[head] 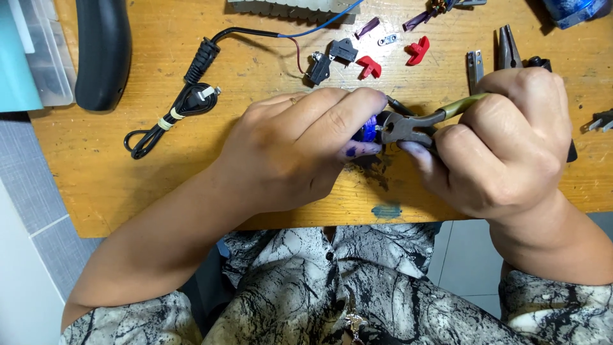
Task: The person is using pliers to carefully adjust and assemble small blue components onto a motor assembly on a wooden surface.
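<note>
My left hand [300, 144] is closed around a small blue part [368, 132], mostly hidden by my fingers, just above the wooden table [128, 172]. My right hand [504, 137] grips a pair of cutting pliers [408, 126] with green-yellow handles. The dark jaws of the pliers touch the blue part. My fingertips carry blue-purple stains.
A black power cord with a plug [185, 96] lies at the left. Black switches [332, 57], red plastic pieces [396, 57], a nail clipper [474, 67] and other pliers [507, 48] lie at the back. A black handle-shaped object [102, 51] stands far left. A plug [600, 120] is at the right edge.
</note>
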